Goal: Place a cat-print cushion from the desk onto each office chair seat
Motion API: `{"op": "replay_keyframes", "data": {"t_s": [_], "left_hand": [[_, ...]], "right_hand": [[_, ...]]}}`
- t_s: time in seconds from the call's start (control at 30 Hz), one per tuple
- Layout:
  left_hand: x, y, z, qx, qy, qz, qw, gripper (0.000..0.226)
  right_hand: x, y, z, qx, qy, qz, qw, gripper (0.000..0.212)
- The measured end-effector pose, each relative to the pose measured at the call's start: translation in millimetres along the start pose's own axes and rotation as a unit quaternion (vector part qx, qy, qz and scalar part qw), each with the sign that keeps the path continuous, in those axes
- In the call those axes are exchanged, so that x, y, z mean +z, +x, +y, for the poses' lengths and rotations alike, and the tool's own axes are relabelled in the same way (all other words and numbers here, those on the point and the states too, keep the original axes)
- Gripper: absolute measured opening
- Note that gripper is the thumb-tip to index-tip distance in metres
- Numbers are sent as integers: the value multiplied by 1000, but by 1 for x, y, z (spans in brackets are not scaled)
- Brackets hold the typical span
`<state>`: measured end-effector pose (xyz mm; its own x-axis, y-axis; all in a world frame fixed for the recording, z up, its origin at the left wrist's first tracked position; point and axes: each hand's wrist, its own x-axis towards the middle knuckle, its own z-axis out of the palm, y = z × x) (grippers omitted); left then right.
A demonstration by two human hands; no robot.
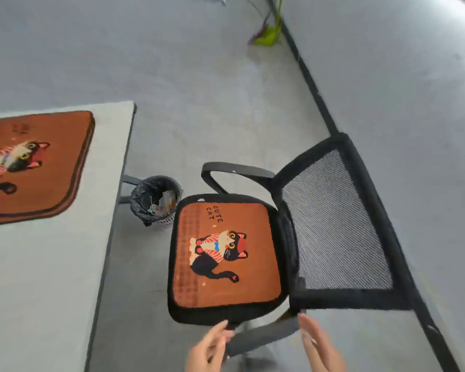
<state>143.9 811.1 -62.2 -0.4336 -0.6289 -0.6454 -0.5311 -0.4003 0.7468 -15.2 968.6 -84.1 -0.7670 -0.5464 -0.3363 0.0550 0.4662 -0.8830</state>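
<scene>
"CUTE CAT" is showing on the orange cushion (227, 253) lying on the office chair (336, 226) seat. A second cushion (35, 167) is sitting on the bench (46, 277), cut off at the left, its writing blurred. Both hands, left (208, 347) and right (320, 345), are hovering apart with straight fingers, holding nothing, near the chair's armrest.

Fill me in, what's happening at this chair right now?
A person is putting cat-print cushions on office chairs. One cushion already lies flat on the seat of the black mesh-back chair. Both hands are open at the chair's near side, the left hand by the seat's edge and near armrest, the right hand just below the backrest; neither holds anything. A second cushion waits on the desk. A lined waste bin stands between desk and chair.
</scene>
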Motion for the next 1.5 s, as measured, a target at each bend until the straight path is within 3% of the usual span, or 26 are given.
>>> {"op": "replay_keyframes", "data": {"t_s": [0.1,0.23,0.43,0.57,0.73,0.93,1.17,1.5], "left_hand": [[21,-24,15,73,41,-27,996,32],[69,-41,61,167,83,-154,970,27],[199,-53,125,276,146,-316,896,28],[304,-51,144,311,155,-347,871,29],[389,-50,152,279,114,-282,911,28],[416,-27,169,252,71,-142,955,31],[443,81,232,229,-3,-1,973,27],[434,263,431,283,-56,77,954,25]], "right_hand": [[-31,-34,-13,22,52,58,997,39],[-69,-82,-2,55,107,150,981,40],[-148,-117,40,119,144,295,937,43],[-227,-101,71,138,130,307,933,35],[-341,-29,71,111,83,198,970,31],[-416,124,-3,-29,52,61,996,36],[-420,315,-56,-84,-3,-21,996,31],[-415,498,-99,-34,-99,-79,991,30]]}}
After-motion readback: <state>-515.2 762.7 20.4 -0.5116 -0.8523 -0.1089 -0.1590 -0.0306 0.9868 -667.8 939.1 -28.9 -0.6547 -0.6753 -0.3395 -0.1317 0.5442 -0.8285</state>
